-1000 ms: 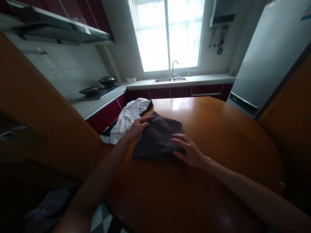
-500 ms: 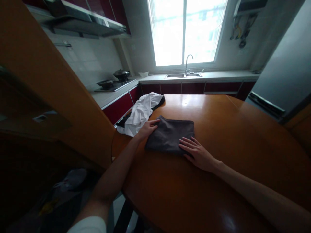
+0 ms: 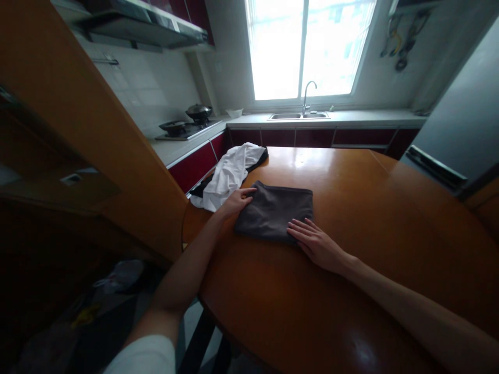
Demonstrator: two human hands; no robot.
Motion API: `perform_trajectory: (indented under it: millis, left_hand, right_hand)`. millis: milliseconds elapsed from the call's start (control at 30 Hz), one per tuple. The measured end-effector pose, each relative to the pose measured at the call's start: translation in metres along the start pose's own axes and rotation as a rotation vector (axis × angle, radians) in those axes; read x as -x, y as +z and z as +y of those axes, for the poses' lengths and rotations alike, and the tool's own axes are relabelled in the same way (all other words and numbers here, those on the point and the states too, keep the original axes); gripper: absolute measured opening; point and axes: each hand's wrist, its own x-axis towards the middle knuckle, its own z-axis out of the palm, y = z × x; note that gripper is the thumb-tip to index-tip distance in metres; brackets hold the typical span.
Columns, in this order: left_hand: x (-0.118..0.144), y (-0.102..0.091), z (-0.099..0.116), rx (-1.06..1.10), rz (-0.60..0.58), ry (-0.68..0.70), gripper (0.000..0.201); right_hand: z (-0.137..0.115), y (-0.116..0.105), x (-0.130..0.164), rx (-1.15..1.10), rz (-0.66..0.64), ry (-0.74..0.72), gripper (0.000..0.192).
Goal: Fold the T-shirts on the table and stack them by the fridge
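Note:
A dark grey cloth [image 3: 273, 210], folded into a flat, roughly rectangular bundle, lies on the wooden table. At its upper left corner is my left hand [image 3: 234, 201], index finger stretched onto the fabric and thumb a little apart. My right hand [image 3: 315, 241] rests flat on the lower right corner, fingers extended and palm down. The underside of the cloth is hidden. Just beyond my left hand, a crumpled white garment [image 3: 230, 174] lies with a black piece of fabric [image 3: 258, 160] partly beneath it.
The rounded wooden table [image 3: 362, 223] spreads out to the right. An upright wooden panel [image 3: 128, 140] stands close on the left. Farther back are a stove with pans [image 3: 198, 111], a sink [image 3: 286, 116] under the window, and a fridge [image 3: 460, 119] at the right.
My left index finger and thumb have shifted slightly at the cloth's corner. My right hand stays nearly where it was. The whole view has tilted a little.

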Motion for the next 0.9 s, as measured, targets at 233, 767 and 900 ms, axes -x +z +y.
perform_trajectory:
  millis: [233, 767, 900]
  left_hand:
    - [-0.004, 0.000, -0.009, -0.356, 0.061, 0.120, 0.050]
    - [-0.011, 0.031, -0.005, -0.992, -0.169, 0.187, 0.066]
    - [-0.010, 0.033, -0.006, -0.993, -0.172, 0.191, 0.068]
  right_hand:
    - [-0.001, 0.000, 0.000, 0.043, -0.057, -0.004, 0.056]
    - [-0.009, -0.008, 0.000, -0.098, -0.088, 0.046, 0.057]
    - [0.012, -0.012, -0.013, -0.148, 0.086, 0.243, 0.052]
